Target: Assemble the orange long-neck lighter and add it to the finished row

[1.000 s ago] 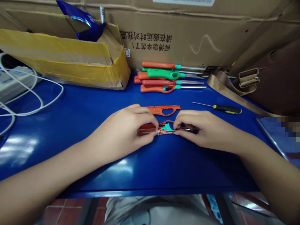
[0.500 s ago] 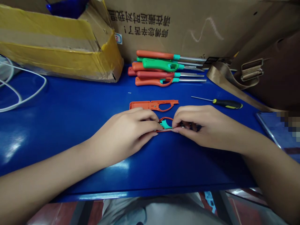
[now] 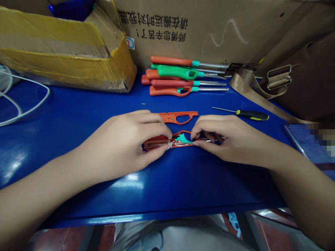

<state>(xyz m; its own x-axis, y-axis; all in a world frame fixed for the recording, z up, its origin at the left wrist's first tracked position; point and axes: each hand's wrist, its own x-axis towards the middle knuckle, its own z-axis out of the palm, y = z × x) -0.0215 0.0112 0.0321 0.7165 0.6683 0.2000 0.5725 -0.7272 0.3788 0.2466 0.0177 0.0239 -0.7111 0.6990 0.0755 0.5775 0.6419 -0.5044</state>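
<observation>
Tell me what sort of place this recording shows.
Likely a small assembly or repair bench. The left hand and right hand grip an opened lighter on a blue table; assembled lighters lie stacked behind, a screwdriver lies near, and cardboard cartons line the back.

Shell half (image 3: 180, 117) just behind the lighter body (image 3: 181, 142), screwdriver (image 3: 248, 114) to the right, perhaps five lighters (image 3: 172, 82) farther back.
</observation>
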